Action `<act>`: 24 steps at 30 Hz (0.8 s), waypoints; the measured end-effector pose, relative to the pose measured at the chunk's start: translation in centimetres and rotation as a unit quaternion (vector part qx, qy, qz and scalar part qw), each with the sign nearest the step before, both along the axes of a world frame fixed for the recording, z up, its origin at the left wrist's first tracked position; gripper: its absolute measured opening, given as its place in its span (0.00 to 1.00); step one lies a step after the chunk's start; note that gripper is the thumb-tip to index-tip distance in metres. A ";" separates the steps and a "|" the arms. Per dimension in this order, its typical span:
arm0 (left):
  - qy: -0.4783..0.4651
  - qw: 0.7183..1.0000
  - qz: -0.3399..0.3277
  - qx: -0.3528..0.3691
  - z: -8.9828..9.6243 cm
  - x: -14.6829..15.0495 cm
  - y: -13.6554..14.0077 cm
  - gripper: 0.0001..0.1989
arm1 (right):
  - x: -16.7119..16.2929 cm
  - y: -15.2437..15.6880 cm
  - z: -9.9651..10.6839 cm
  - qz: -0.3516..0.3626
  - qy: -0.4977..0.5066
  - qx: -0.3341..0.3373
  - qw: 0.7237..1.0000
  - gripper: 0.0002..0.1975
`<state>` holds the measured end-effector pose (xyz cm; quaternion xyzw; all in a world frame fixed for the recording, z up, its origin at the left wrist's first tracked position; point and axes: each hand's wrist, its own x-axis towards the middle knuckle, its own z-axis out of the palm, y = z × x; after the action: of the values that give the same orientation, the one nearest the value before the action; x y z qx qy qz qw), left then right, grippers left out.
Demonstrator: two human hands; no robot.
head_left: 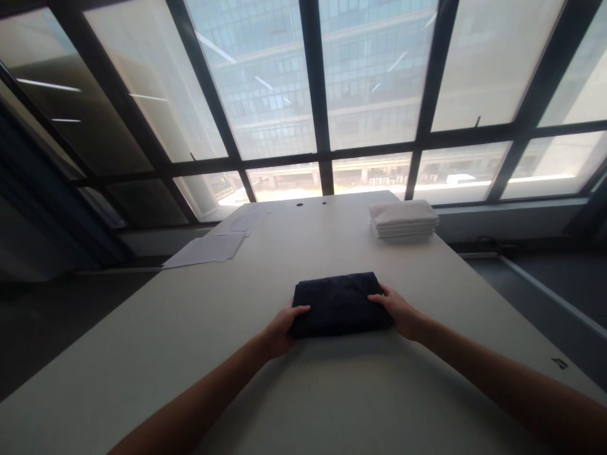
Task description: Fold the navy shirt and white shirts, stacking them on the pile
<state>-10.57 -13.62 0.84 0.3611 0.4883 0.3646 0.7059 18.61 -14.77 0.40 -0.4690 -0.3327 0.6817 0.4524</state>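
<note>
A dark navy folded cloth is held between my two hands above the white table, with a soft shadow under its near edge. My left hand grips its left end, thumb on top and the fingers hidden beneath or behind. At the opposite end my right hand is closed on the cloth, its thumb also lying over the top face. Whether the cloth's underside touches the table I cannot tell.
Toward the far right of the table stands a stack of folded white cloths. Sheets of paper lie along the left edge. Large windows with dark frames rise past the far end, and a dark curtain hangs at left.
</note>
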 end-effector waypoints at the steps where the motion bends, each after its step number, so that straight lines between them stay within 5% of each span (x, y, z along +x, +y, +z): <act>1: -0.003 1.000 -0.009 0.016 0.1 0.7 0.5 0.28 | 0.8 0.1 0.1 0.000 0.004 0.010 1.000 0.24; 7: -0.005 0.993 -0.057 0.100 2.2 6.4 5.5 0.34 | 6.6 2.6 1.7 -0.060 -0.005 0.047 0.997 0.27; 13: -0.054 0.983 -0.047 0.169 5.8 15.9 15.2 0.34 | 14.8 11.8 4.7 -0.175 -0.056 0.131 0.974 0.25; 19: -0.066 0.975 -0.003 0.213 9.0 25.4 26.7 0.29 | 23.6 24.0 8.1 -0.328 -0.206 0.230 0.893 0.24; 24: 0.015 0.975 0.021 0.219 8.9 30.5 32.7 0.27 | 28.5 31.6 8.4 -0.374 -0.323 0.257 0.830 0.22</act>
<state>19.91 19.06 9.76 0.5023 0.4146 0.4715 0.5945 47.09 16.78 8.76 -0.6182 -0.4223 0.1598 0.6434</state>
